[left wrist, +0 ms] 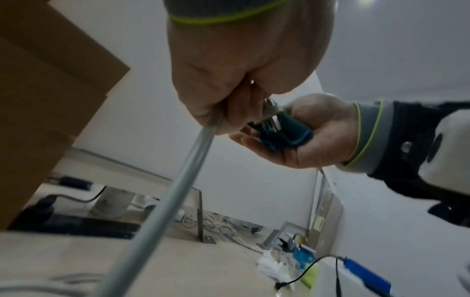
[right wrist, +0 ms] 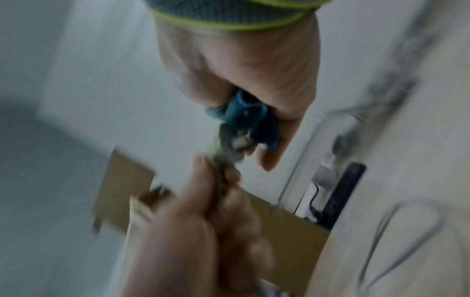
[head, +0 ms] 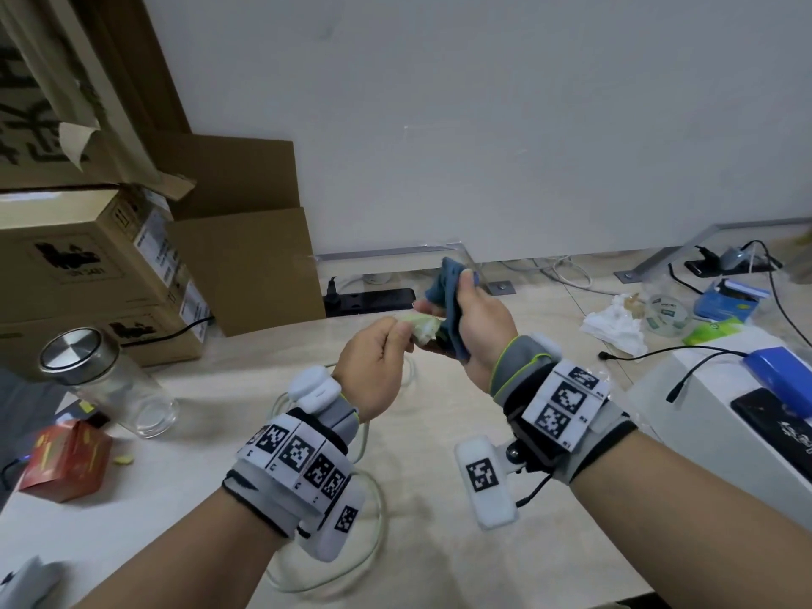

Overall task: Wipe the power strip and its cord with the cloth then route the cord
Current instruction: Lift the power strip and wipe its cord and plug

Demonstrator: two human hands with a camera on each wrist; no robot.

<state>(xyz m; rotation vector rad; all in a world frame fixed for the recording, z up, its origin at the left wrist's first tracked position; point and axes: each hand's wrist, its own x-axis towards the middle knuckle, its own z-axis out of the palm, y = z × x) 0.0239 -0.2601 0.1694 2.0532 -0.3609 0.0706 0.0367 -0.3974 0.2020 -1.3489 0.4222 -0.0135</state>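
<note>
Two hands busy: your left hand grips plug end, right hand clamps cloth — wiping nrly done, cord routing left.

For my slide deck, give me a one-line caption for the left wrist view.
Left hand grips the pale grey cord while the right hand wipes its plug prongs with a blue cloth.

My beige table, crowded at both ends.
On it: cardboard boxes, a glass jar, a red carton, my looped cord, crumpled tissue.
</note>
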